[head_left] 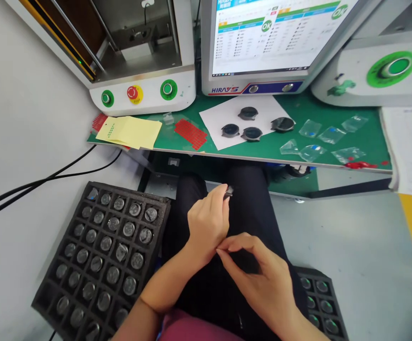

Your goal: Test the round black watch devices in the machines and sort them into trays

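Note:
Above my lap, my left hand (pixel 209 220) is closed around a dark watch case (pixel 228 192); only a small edge of it shows past the thumb and forefinger. Just below, by the left wrist, my right hand (pixel 263 279) has its thumb and forefinger pinched together; anything between the tips is too small to make out. On the bench, a white sheet (pixel 215 116) bears round strapless watch cases (pixel 252 133), with another watch case (pixel 282 124) at its right edge.
A black foam tray (pixel 140 195) of watch cases lies at left, another tray (pixel 325 289) at lower right. The green bench (pixel 270 154) carries clear plastic bags (pixel 310 128), red stickers (pixel 191 133) and yellow paper (pixel 138 132). Behind stand a monitor (pixel 263 42) and button-fitted machines (pixel 145 92). Black cables (pixel 49 177) cross at left.

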### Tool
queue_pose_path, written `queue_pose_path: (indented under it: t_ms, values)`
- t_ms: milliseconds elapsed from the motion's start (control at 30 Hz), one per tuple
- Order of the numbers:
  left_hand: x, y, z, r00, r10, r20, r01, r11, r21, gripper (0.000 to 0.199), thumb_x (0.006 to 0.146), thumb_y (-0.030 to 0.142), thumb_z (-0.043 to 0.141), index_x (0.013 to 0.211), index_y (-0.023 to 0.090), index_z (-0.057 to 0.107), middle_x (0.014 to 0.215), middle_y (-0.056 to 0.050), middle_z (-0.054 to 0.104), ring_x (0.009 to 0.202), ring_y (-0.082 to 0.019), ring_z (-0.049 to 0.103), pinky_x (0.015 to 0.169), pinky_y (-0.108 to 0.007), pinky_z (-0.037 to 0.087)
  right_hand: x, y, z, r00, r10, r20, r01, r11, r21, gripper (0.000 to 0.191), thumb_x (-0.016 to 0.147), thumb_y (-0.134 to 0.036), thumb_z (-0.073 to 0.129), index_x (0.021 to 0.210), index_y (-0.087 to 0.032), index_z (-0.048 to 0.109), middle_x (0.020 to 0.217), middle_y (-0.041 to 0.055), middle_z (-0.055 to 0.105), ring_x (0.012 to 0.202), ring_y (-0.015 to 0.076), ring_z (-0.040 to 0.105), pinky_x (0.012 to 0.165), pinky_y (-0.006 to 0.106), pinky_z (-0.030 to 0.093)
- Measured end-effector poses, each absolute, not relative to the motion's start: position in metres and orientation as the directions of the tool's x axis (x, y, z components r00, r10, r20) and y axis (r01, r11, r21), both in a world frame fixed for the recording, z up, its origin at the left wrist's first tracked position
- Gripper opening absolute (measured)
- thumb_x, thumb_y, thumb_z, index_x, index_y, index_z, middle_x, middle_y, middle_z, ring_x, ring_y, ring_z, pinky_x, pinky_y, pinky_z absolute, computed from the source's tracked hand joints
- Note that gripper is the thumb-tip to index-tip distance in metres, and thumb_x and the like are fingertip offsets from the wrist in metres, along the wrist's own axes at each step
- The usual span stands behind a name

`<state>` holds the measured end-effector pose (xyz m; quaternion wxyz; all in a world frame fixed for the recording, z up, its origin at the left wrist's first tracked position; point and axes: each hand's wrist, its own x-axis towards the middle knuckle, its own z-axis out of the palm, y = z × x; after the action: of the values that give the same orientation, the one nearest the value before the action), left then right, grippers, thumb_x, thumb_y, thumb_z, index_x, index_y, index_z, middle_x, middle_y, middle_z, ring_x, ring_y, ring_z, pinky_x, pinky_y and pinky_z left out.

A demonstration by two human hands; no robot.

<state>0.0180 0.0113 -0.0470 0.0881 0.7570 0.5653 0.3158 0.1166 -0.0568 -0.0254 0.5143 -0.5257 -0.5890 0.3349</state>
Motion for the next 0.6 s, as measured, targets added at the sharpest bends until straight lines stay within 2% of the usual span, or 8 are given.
queue_pose_path:
  t_ms: [133,300,400,467,533,600]
  values:
    - [0.015,0.009,-0.041,0.29,0.873,0.393,0.813,-0.442,0.38,0.031,0.096,0.018,0.044,0.114,0.016,0.069,0.105,-0.009,0.077,0.079,-0.019,0.074,0.069,-0.027,0.053,0.117,-0.058,-0.021,0.078,0.923,0.377,0.463,0.301,-0.834,0.016,0.084,-0.008,0.059,0.081,-0.023,0.056,0.068,-0.0037,0.068,0.057,0.0112,0.067,0.055,0.018,0.055]
    - [0.014,0.011,-0.043,0.41,0.838,0.361,0.801,-0.52,0.297,0.034,0.095,0.012,0.042,0.118,0.016,0.067,0.112,-0.011,0.074,0.079,-0.02,0.074,0.068,-0.029,0.052,0.121,-0.058,-0.022,0.141,0.916,0.376,0.47,0.272,-0.84,0.016,0.085,-0.01,0.057,0.089,-0.024,0.054,0.069,-0.0051,0.068,0.053,0.0099,0.066,0.054,0.017,0.055]
    - [0.017,0.011,-0.043,0.46,0.773,0.437,0.767,-0.594,0.243,0.033,0.094,0.01,0.045,0.118,0.014,0.067,0.108,-0.012,0.075,0.075,-0.021,0.073,0.065,-0.03,0.052,0.124,-0.056,-0.029,0.212,0.934,0.288,0.481,0.156,-0.862,0.024,0.079,-0.013,0.065,0.096,-0.024,0.052,0.068,-0.008,0.063,0.038,0.0063,0.052,0.04,0.016,0.046]
    - [0.018,0.011,-0.044,0.476,0.732,0.487,0.741,-0.633,0.227,0.032,0.093,0.008,0.046,0.117,0.012,0.066,0.105,-0.013,0.076,0.075,-0.022,0.074,0.065,-0.029,0.052,0.127,-0.053,-0.033,0.236,0.957,0.17,0.468,0.042,-0.883,0.036,0.069,-0.014,0.074,0.095,-0.024,0.052,0.065,-0.0102,0.055,0.035,0.0047,0.042,0.034,0.017,0.038]
    - [0.019,0.012,-0.046,0.469,0.723,0.507,0.724,-0.644,0.247,0.031,0.093,0.008,0.046,0.116,0.011,0.066,0.102,-0.012,0.077,0.075,-0.021,0.074,0.064,-0.029,0.053,0.135,-0.05,-0.033,0.18,0.983,0.036,0.428,-0.045,-0.903,0.043,0.06,-0.013,0.079,0.093,-0.023,0.054,0.064,-0.0112,0.049,0.038,0.0047,0.04,0.035,0.017,0.035]
    - [0.019,0.013,-0.049,0.451,0.745,0.491,0.703,-0.636,0.32,0.027,0.094,0.011,0.046,0.113,0.013,0.066,0.099,-0.011,0.077,0.071,-0.02,0.074,0.062,-0.028,0.054,0.149,-0.046,-0.03,0.043,0.998,-0.045,0.407,-0.059,-0.911,0.039,0.061,-0.013,0.079,0.092,-0.023,0.057,0.065,-0.0101,0.05,0.043,0.0058,0.044,0.039,0.017,0.037]
